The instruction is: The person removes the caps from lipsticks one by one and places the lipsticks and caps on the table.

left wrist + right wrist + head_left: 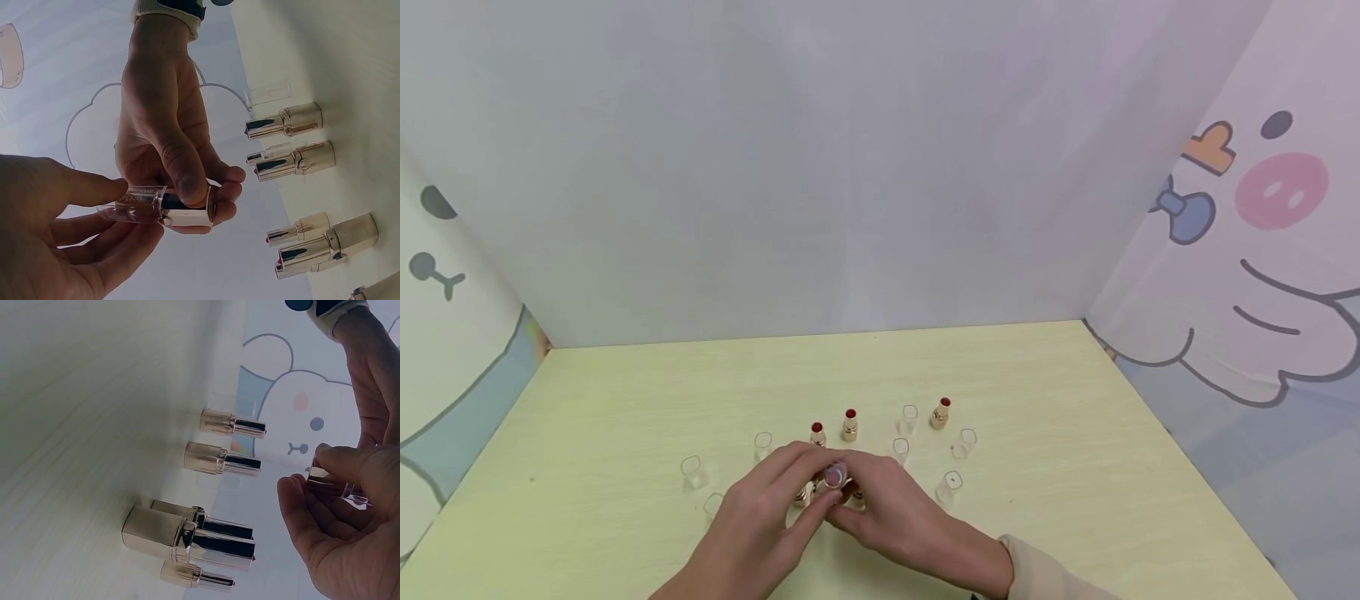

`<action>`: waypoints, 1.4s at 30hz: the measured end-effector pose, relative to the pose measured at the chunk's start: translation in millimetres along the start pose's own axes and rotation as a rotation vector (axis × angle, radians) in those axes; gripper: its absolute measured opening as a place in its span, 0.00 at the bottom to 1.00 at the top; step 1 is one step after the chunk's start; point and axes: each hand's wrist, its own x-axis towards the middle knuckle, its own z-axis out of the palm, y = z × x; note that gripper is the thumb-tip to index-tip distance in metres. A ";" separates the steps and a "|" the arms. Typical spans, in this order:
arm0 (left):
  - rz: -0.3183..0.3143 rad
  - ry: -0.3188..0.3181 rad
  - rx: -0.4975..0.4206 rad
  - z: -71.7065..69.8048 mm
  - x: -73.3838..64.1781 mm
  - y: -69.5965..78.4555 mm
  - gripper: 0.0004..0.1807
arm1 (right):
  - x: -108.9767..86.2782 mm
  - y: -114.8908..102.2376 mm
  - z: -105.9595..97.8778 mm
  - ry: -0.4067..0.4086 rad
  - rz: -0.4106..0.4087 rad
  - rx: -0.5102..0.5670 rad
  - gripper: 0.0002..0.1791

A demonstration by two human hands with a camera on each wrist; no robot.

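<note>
Over the front middle of the table my hands meet at one lipstick. My right hand (pixel 898 512) grips its gold lipstick tube (pixel 190 215) between thumb and fingers. With thumb and fingers my left hand (pixel 767 500) pinches a clear cap (pixel 134 205) that sits over the lipstick's upper end, against the gold tube. From above, the lipstick's tip shows pink through the cap, while the fingers hide much of the tube. Uncapped red lipsticks in gold tubes stand just behind, including one lipstick (pixel 850 425) and another lipstick (pixel 817 432).
Farther right stands another uncapped lipstick (pixel 940 414). Several clear caps lie about on the pale table (pixel 625 400): to the left a cap (pixel 695 473), to the right a cap (pixel 950 487). A pale curtain (pixel 820 167) hangs behind, with cartoon-printed cloth at both sides.
</note>
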 end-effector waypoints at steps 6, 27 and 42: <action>-0.002 0.013 0.001 -0.4 -0.6 -0.3 0.16 | -0.8 0.1 -0.9 0.006 0.013 0.007 0.08; -0.017 0.086 -0.092 -3.0 0.0 0.3 0.16 | -2.5 -2.5 -6.0 0.044 -0.035 0.029 0.08; 0.071 0.205 -0.036 -2.6 5.0 2.6 0.16 | -4.1 1.5 -4.7 0.046 -0.022 0.021 0.06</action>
